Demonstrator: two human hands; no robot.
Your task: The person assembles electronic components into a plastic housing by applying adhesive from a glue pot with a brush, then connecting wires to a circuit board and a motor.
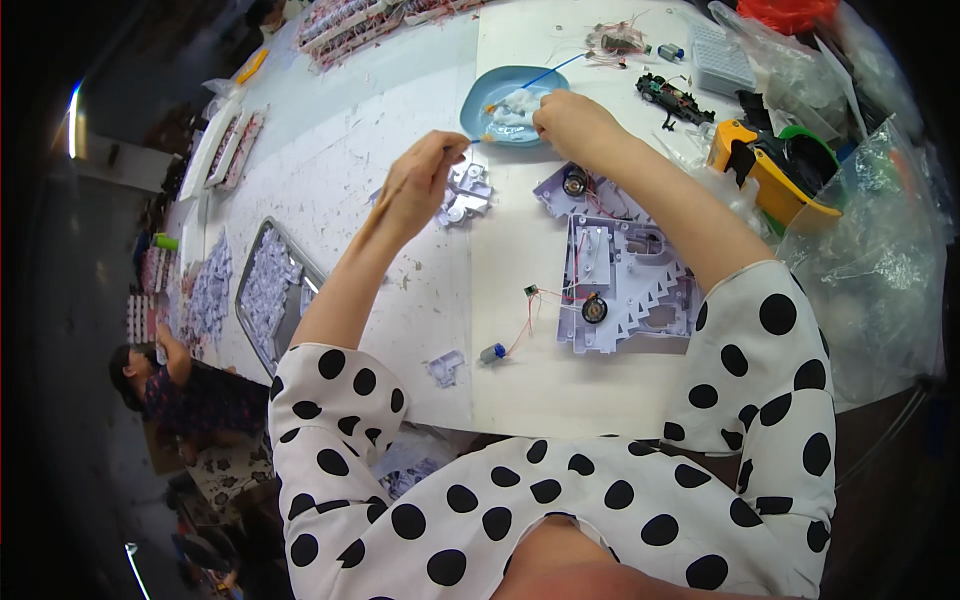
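Well, closest to my viewpoint, a pale plastic piece [445, 369] and a small blue motor [493, 353] on red wires lie on the bench [540, 395], nearer than either hand. A lilac housing [598, 262] with a round speaker [594, 309] sits on the near side of the right hand [572, 122]; the right forearm passes over that area, so I lose some of its edge. A second housing [553, 196] lies just beyond it, and loose lilac parts [465, 195] are just beside the left hand [418, 182]. Clear plastic bags [870, 260] and a yellow-and-black object [790, 190] crowd the space to the right of the right hand. Past that hand I see a black mechanism [675, 98] and a tangle of wires [615, 42].

As for containers, a metal tray [305, 265] heaped with pale parts lies left of the left hand, on its near side. The light-blue dish [470, 100] is at both hands' fingertips, holding a soft white material [518, 106]; a long blue stick [555, 72] leans over its far rim. My left hand pinches a short blue stick [474, 141] at the near rim. The right hand's fingers are bent down at the white material; I cannot tell whether they grip it. Farther off, a white crate [722, 62] stands beyond the right hand.
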